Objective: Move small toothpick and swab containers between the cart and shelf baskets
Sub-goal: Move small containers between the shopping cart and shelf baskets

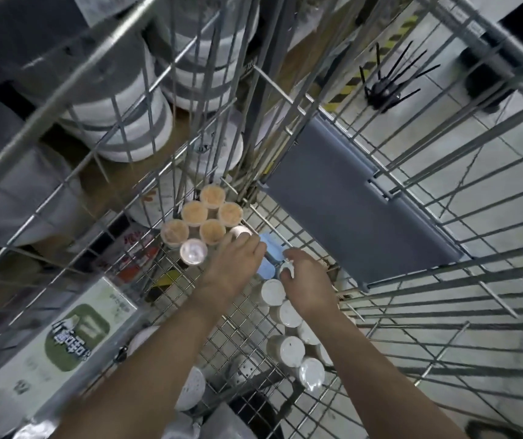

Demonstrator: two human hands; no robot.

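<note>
Wire cart basket (238,327): I see tan toothpick containers (203,218) clustered at its far corner.
Left hand (234,264): fingers curled over a blue container (269,253).
Right hand (304,280): pinching a white-lidded container (286,268).

Single head-worn wide-angle view faces steeply downward, close above the wire cart (285,343), taking in adjacent floor (444,128).
</note>
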